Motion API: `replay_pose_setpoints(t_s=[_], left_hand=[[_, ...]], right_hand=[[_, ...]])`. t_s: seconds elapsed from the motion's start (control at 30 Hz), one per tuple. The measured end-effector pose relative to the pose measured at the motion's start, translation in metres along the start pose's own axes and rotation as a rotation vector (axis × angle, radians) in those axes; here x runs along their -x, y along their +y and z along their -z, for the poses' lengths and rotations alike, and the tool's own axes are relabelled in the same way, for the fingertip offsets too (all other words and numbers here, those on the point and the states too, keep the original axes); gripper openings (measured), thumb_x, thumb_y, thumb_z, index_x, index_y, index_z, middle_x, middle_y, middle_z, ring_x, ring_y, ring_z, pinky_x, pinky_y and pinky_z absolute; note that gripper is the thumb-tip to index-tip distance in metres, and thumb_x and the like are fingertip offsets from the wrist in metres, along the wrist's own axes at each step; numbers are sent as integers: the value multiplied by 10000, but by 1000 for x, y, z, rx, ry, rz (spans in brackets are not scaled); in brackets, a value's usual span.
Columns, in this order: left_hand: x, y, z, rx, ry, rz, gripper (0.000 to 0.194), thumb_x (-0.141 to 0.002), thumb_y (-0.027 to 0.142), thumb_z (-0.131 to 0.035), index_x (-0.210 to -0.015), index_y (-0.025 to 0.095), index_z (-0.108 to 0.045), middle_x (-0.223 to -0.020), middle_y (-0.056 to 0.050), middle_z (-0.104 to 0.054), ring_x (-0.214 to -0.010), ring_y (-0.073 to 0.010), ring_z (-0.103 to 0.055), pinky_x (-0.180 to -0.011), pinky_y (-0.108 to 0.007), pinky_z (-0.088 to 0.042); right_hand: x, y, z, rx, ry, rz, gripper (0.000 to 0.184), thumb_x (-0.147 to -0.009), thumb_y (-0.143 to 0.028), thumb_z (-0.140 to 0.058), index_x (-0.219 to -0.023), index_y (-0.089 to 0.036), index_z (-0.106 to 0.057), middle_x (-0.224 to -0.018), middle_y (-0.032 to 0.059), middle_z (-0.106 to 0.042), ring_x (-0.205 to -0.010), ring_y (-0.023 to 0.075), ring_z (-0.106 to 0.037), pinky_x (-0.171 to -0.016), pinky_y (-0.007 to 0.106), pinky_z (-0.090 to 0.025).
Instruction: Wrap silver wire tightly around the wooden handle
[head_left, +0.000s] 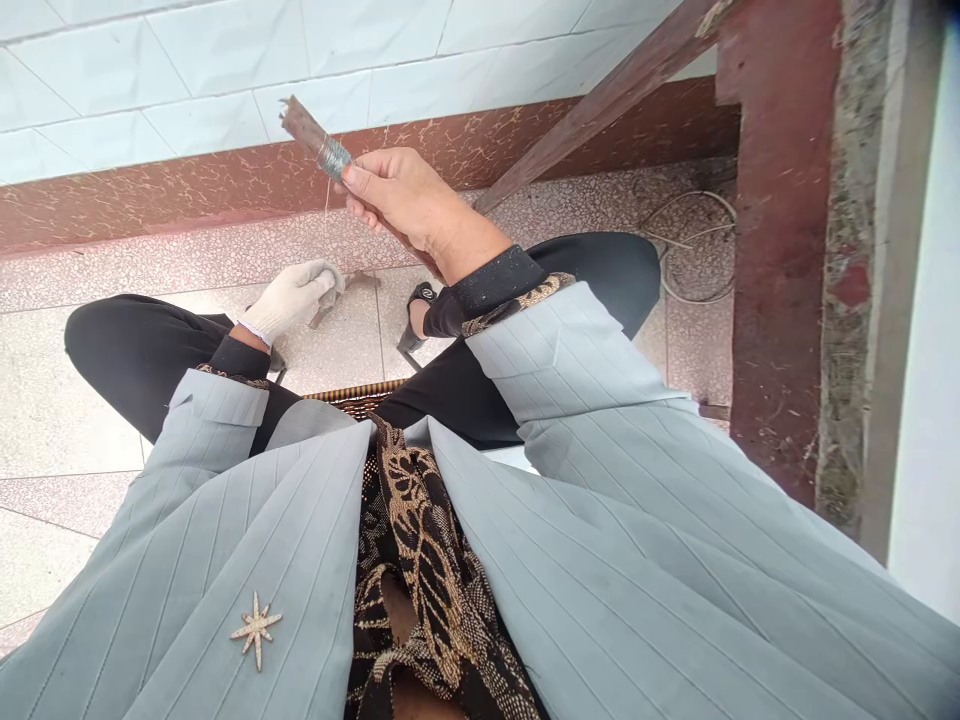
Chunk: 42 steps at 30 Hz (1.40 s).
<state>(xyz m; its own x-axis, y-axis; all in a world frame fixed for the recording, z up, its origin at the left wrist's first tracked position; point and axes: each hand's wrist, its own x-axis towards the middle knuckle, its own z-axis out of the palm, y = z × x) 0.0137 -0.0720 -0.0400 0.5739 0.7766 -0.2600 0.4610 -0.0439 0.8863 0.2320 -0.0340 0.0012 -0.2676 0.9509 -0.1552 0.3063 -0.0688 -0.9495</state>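
Note:
My right hand (401,195) is raised and closed around a brown wooden stick (304,125) that has a band of silvery wire (334,157) wound near the fingers. A thin strand hangs down from that winding. My left hand (289,297) wears a white glove and rests low on the tiled floor, its fingers curled over a small grey-brown piece (337,290) that I cannot name. I sit cross-legged in black trousers and a grey pinstriped jacket.
A tiled floor (45,400) spreads in front, bounded by a reddish marbled skirting and white wall tiles. A slanted wooden beam (600,105) and a dark red post (780,250) stand at the right. Loose loops of wire (694,245) lie on the floor by the post.

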Motion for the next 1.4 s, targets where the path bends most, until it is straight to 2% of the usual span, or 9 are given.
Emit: replay_pose_setpoints(t_s=[0.17, 0.33, 0.6, 0.7, 0.83, 1.0, 1.13, 1.23, 1.4], left_hand=[[9, 16, 1, -221, -71, 12, 247, -956, 305, -522, -881, 175, -718, -665, 11, -580, -637, -144, -526, -657, -272, -443], [13, 25, 8, -287, 39, -27, 200, -901, 249, -522, -786, 175, -668, -735, -8, -634, -743, -160, -588, -756, -293, -483], [5, 7, 14, -239, 248, 50, 199, -933, 264, -513, -770, 200, -608, -732, -6, -598, -749, -167, -575, -742, -310, -486], [2, 3, 12, -150, 267, 35, 219, -983, 286, -498, -813, 208, -611, -774, -14, -619, -773, -166, -603, -775, -307, -513], [-1, 2, 3, 24, 173, 11, 254, -1014, 297, -470, -832, 206, -624, -768, -35, -635, -735, -155, -598, -741, -281, -523], [2, 6, -7, 0, -81, 31, 209, -956, 295, -525, -874, 181, -680, -719, -7, -618, -643, -134, -542, -634, -256, -453], [7, 16, -4, -102, -106, 45, 234, -938, 299, -530, -800, 178, -676, -637, 17, -557, -601, -132, -497, -610, -266, -412], [9, 20, 3, -193, -39, 20, 235, -908, 290, -547, -716, 187, -633, -622, 15, -533, -640, -143, -505, -651, -279, -424], [7, 9, 12, -204, 44, 16, 199, -892, 311, -577, -766, 180, -658, -718, -3, -597, -745, -167, -564, -741, -302, -472]], right_hand=[[0, -2, 8, 664, -33, -131, 273, -1075, -312, -542, -1079, -131, -747, -1125, 134, -752, -1038, 230, -669, -927, 319, -496], [2, 1, 1, 962, -342, -235, 183, -1030, -218, -663, -1018, -79, -781, -1075, 165, -759, -1128, 285, -682, -1011, 387, -493], [10, -8, 4, 667, -972, -219, 183, -1059, -189, -656, -961, -56, -735, -640, -59, -544, -681, 51, -502, -800, 262, -409], [16, -18, 16, 317, -848, -36, 289, -1098, -191, -587, -831, -86, -618, -665, -60, -519, -639, 35, -426, -703, 216, -369], [20, -24, 22, 102, -301, 17, 309, -1101, -278, -572, -818, -154, -562, -756, -2, -592, -643, 73, -425, -636, 219, -386], [11, -15, 12, 344, -60, -114, 327, -1093, -392, -517, -963, -143, -683, -880, 83, -699, -804, 141, -572, -759, 270, -468], [5, -3, 3, 705, -143, -146, 198, -1011, -254, -631, -869, -128, -690, -920, 115, -702, -983, 225, -656, -963, 362, -479], [5, 2, -5, 771, -265, -216, 261, -892, -129, -776, -675, -128, -630, -651, 29, -561, -938, 204, -656, -989, 345, -475], [12, -5, 2, 593, -855, -276, 196, -955, -87, -730, -760, -89, -715, -549, -54, -511, -622, 77, -500, -715, 214, -406]])
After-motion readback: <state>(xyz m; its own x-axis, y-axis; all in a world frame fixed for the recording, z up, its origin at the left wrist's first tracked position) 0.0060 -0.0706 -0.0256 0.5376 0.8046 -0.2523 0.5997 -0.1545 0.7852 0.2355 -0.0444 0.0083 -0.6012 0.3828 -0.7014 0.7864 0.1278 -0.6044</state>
